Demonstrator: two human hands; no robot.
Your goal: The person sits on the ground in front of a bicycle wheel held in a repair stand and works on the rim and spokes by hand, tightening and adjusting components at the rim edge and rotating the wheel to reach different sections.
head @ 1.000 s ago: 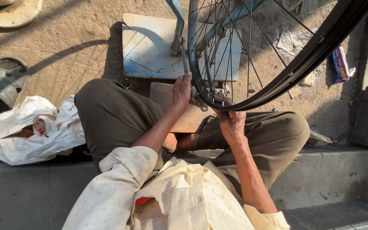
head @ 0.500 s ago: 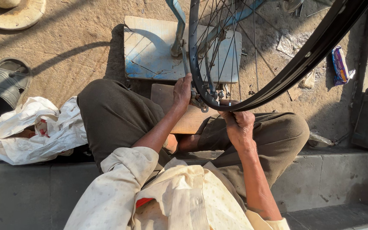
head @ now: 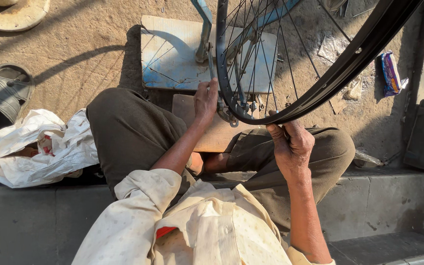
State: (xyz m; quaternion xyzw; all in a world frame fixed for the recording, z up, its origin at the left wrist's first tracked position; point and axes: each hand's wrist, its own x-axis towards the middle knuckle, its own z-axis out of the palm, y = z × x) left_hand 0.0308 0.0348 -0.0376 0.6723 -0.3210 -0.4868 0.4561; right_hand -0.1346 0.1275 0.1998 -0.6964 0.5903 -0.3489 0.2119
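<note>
With the left hand (head: pixel 206 100) pinching a small tool at the rim (head: pixel 320 95) and the right hand (head: pixel 290 145) clasping it, fingers could catch in spokes (head: pixel 266 54) if the wheel turns.

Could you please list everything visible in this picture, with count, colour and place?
black spoked bicycle wheel rim: one, black, upright at centre top
pale blue painted board: one, blue-white, on the ground under the stand
blue metal stand: one, blue, holds the wheel
brown wooden block: one, between the knees
white crumpled plastic sheet: one, left
dark rubber sandal: one, far left
small purple wrapper: one, right
grey stone step: one, bottom
left hand: at the rim's lower edge
right hand: gripping the rim
</note>
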